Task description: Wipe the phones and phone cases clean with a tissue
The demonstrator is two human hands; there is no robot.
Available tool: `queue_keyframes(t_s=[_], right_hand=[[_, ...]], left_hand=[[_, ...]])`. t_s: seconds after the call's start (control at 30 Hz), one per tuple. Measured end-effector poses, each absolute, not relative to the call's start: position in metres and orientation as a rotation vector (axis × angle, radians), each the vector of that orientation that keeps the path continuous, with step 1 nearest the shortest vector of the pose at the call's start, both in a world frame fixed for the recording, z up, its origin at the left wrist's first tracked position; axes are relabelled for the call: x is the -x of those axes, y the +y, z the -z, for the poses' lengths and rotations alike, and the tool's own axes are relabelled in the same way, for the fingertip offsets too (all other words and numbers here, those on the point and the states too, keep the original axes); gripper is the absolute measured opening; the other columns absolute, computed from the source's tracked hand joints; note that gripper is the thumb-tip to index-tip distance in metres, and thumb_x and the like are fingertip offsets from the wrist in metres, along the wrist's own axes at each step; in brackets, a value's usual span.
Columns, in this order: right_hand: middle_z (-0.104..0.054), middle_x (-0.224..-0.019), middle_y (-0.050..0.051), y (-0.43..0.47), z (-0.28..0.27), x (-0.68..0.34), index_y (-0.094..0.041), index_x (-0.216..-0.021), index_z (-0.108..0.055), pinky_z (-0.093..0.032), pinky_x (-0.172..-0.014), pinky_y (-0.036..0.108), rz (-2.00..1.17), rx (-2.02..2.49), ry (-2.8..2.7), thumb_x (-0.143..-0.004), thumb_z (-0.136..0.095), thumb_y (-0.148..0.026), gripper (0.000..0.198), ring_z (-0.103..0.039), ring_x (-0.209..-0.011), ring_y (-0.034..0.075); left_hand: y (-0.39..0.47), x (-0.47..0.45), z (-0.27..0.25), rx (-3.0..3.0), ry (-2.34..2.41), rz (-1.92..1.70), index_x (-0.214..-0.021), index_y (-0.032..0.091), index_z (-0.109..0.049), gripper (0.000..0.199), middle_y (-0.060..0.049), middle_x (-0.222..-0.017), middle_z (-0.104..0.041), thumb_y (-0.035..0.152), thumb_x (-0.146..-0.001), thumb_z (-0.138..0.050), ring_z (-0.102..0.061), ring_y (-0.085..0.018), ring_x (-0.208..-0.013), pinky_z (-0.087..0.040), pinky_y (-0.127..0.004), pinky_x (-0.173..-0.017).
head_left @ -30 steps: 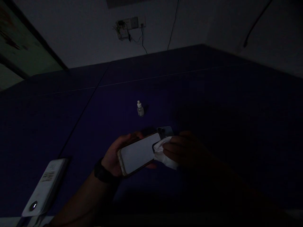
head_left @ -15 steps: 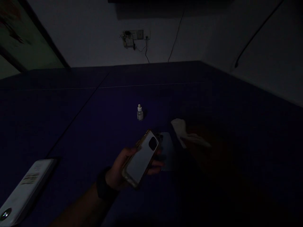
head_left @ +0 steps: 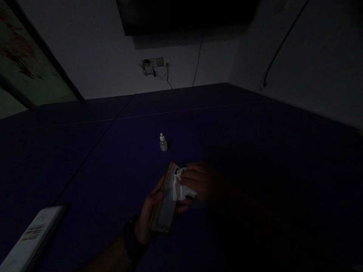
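Observation:
My left hand (head_left: 151, 207) is wrapped around a phone case (head_left: 166, 211) with brownish edges and a pale back, held tilted above the dark surface. In my right hand (head_left: 200, 179) is a crumpled white tissue (head_left: 180, 187), pressed against the upper part of the case near its camera cutout. That cutout is mostly hidden by the tissue. A phone (head_left: 198, 204) lies under the hands, largely covered by them. Beyond the case stands a small dropper bottle (head_left: 163, 145) with a white cap, upright and untouched.
The dark blue surface (head_left: 113, 158) stretches to the wall. At the lower left lies a long white box-like device (head_left: 35, 234). Sockets with plugs and cords (head_left: 154, 65) are on the wall below a black screen (head_left: 184, 15). The room is very dim.
My right hand has brought the tissue leftward onto the case. The left hand has turned the case more upright. My view has tilted up, showing more of the screen.

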State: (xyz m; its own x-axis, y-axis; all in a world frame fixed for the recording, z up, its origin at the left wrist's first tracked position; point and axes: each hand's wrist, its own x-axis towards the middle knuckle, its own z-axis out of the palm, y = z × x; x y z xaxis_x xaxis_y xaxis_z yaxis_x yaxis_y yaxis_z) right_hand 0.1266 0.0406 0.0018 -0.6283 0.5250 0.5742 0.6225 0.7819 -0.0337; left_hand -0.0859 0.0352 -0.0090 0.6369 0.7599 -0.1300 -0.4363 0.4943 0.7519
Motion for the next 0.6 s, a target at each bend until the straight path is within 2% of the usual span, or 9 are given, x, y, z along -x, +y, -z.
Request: queue_keyframes(t_s=[0.1, 0.3, 0.37, 0.47, 0.6], right_hand=[[-0.074, -0.101, 0.005, 0.0366, -0.0019, -0.1223, -0.018, -0.098, -0.068, -0.041, -0.083, 0.036, 0.141, 0.82, -2.469, -0.096, -0.055, -0.018, 0.013, -0.059, -0.094, 0.021], [-0.075, -0.105, 0.004, 0.039, 0.0046, -0.1231, -0.021, -0.105, -0.069, -0.033, -0.082, 0.039, 0.366, 0.966, -2.312, -0.1, -0.05, -0.022, 0.02, -0.056, -0.095, 0.023], [-0.075, -0.103, 0.004, 0.0386, 0.0037, -0.1231, -0.021, -0.103, -0.069, -0.032, -0.082, 0.039, 0.321, 0.943, -2.35, -0.099, -0.052, -0.022, 0.018, -0.056, -0.094, 0.022], [-0.075, -0.098, 0.002, 0.0374, 0.0019, -0.1232, -0.021, -0.097, -0.068, -0.031, -0.08, 0.039, 0.246, 0.944, -2.406, -0.096, -0.055, -0.021, 0.014, -0.056, -0.092, 0.022], [-0.075, -0.105, 0.004, 0.0372, 0.004, -0.1225, -0.021, -0.101, -0.069, -0.03, -0.079, 0.04, 0.332, 1.067, -2.324, -0.095, -0.055, -0.023, 0.015, -0.056, -0.096, 0.024]], left_hand=[[0.0353, 0.0823, 0.0094, -0.76, 0.489, -0.796, -0.151, 0.02, -0.04, 0.087, -0.014, -0.119, -0.067, 0.048, -0.075, -0.072, -0.069, -0.033, -0.1, -0.057, -0.047, -0.087], [0.0318, 0.0843, 0.0085, -0.794, 0.516, -0.773, -0.149, 0.02, -0.042, 0.079, -0.013, -0.121, -0.066, 0.048, -0.081, -0.069, -0.068, -0.029, -0.102, -0.054, -0.048, -0.096], [0.033, 0.0837, 0.0105, -0.808, 0.514, -0.774, -0.148, 0.021, -0.044, 0.082, -0.013, -0.124, -0.065, 0.05, -0.076, -0.072, -0.066, -0.03, -0.105, -0.055, -0.046, -0.092], [0.0351, 0.0824, 0.0135, -0.823, 0.513, -0.767, -0.146, 0.02, -0.047, 0.083, -0.012, -0.114, -0.068, 0.052, -0.074, -0.073, -0.067, -0.029, -0.099, -0.057, -0.044, -0.087], [0.0366, 0.0827, 0.0142, -0.818, 0.528, -0.752, -0.145, 0.017, -0.049, 0.08, -0.012, -0.103, -0.07, 0.052, -0.077, -0.073, -0.069, -0.026, -0.09, -0.056, -0.041, -0.084]])
